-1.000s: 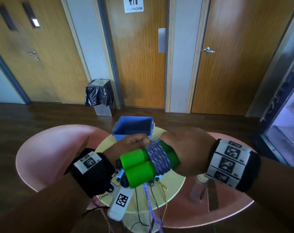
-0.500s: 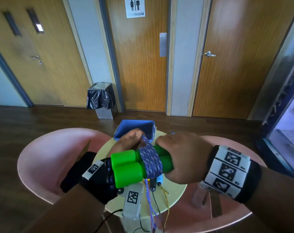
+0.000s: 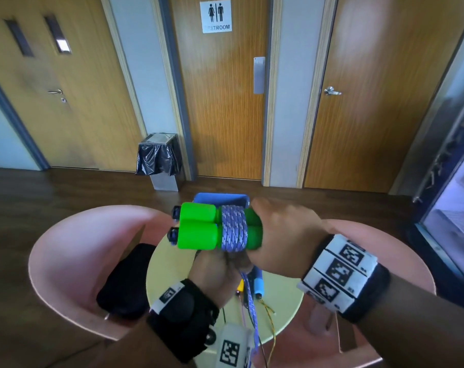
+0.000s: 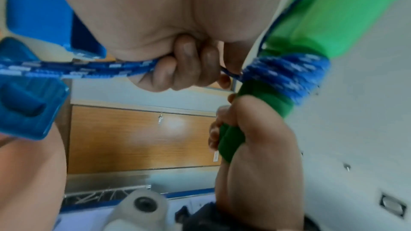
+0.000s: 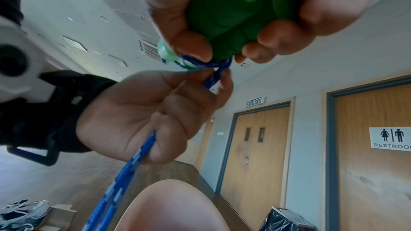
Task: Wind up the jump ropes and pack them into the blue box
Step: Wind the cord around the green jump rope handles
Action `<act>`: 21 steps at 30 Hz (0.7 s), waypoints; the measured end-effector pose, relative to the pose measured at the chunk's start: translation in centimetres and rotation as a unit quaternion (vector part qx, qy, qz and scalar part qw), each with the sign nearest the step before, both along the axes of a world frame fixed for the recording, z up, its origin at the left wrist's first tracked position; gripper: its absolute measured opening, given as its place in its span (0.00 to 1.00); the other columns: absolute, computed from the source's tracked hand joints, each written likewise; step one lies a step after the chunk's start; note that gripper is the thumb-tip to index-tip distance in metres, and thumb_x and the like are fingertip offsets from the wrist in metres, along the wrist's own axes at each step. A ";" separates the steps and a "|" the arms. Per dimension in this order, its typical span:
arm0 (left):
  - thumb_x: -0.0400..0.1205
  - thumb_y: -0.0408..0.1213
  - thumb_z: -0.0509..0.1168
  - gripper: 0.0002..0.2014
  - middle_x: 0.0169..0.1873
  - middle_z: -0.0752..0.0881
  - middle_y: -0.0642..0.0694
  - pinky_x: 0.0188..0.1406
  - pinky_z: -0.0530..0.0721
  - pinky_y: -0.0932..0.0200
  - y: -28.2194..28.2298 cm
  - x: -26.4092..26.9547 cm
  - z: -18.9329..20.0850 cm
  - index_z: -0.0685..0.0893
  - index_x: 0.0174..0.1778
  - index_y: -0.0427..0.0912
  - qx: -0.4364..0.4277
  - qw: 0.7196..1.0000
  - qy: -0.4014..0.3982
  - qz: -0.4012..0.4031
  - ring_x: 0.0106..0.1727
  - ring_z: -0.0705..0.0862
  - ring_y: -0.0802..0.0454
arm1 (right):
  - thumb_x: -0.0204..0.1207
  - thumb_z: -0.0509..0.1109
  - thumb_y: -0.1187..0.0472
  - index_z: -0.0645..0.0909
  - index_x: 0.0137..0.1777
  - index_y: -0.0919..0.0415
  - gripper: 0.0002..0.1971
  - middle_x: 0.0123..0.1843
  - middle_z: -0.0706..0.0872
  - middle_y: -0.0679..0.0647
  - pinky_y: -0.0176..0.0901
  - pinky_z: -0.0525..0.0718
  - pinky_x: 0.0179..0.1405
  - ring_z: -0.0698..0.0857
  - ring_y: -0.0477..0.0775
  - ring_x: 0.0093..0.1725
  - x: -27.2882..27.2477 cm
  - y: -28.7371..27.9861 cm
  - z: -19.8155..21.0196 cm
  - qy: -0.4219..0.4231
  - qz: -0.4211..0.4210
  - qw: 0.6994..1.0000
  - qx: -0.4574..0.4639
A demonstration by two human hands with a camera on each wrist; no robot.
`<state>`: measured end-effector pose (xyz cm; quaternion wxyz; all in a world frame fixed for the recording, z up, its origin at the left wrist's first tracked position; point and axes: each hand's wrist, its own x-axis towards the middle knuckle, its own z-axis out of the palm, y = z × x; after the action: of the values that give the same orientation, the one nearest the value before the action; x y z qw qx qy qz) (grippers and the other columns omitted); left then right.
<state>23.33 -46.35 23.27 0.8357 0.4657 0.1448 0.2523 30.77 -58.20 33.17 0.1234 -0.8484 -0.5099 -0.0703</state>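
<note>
Two green jump-rope handles lie side by side, held level above the table, with blue-and-white rope wound round their middle. My right hand grips the handles' right ends. My left hand is just below the coil and pinches the loose rope, which trails down past the wrist. The blue box stands open at the far edge of the table, mostly hidden behind the handles.
A round pale-yellow table sits between two pink chairs. Another jump rope with a light-blue handle and thin cords lies on it. A black pouch rests on the left chair. A lined bin stands by the doors.
The handles have risen and turned level. My left hand has swung from behind the coil to below it, drawing the rope round the handles. The right hand keeps its grip.
</note>
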 end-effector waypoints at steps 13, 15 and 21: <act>0.78 0.38 0.57 0.13 0.20 0.66 0.48 0.27 0.62 0.58 9.1 -4.9 0.4 0.68 0.27 0.44 0.211 0.975 0.048 0.046 0.23 0.63 0.53 | 0.67 0.70 0.42 0.69 0.54 0.52 0.21 0.47 0.81 0.46 0.49 0.85 0.43 0.85 0.56 0.44 -4.6 10.5 1.0 0.009 -0.066 0.998 0.000; 0.82 0.41 0.56 0.16 0.22 0.71 0.41 0.30 0.68 0.55 10.6 -5.7 0.6 0.71 0.29 0.41 0.277 0.959 0.051 0.041 0.26 0.68 0.48 | 0.67 0.70 0.40 0.69 0.52 0.53 0.22 0.45 0.80 0.48 0.48 0.83 0.40 0.82 0.56 0.41 -4.7 12.5 1.2 -0.003 -0.092 0.996 0.001; 0.82 0.48 0.57 0.15 0.23 0.72 0.48 0.28 0.70 0.61 14.5 -8.7 1.6 0.74 0.35 0.42 0.361 0.925 0.108 -0.049 0.27 0.69 0.51 | 0.72 0.68 0.56 0.72 0.55 0.59 0.14 0.46 0.81 0.52 0.46 0.80 0.38 0.85 0.58 0.45 -4.0 17.9 0.5 -0.059 -0.170 0.982 -0.064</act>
<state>14.67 -31.86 24.84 0.6020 0.7666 0.1103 0.1945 26.80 -40.34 33.63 0.0248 -0.9232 -0.3680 -0.1077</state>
